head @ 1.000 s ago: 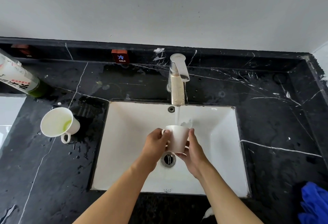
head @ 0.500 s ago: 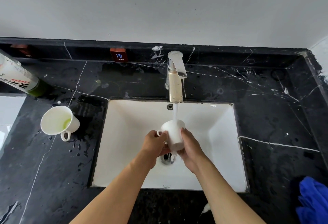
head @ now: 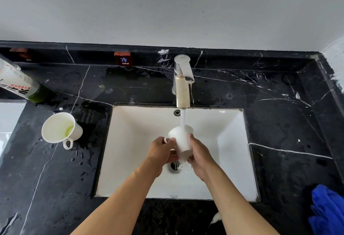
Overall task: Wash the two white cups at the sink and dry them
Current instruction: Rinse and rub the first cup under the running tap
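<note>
Two white cups (head: pixel 181 140) (head: pixel 60 127), one faucet (head: pixel 182 84), one sink (head: pixel 230 153), one blue cloth (head: pixel 327 210), one bottle (head: pixel 16 82)

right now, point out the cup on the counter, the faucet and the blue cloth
cup on the counter (head: pixel 55 127), head view, inner wall
faucet (head: pixel 182 93), head view, spout
blue cloth (head: pixel 327 210), head view, middle folds

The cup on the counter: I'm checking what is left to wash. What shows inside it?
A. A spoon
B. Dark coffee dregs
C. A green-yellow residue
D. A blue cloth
C: the cup on the counter lies tipped left of the sink, with a green-yellow smear on its inner wall, and neither hand touches it.
</note>
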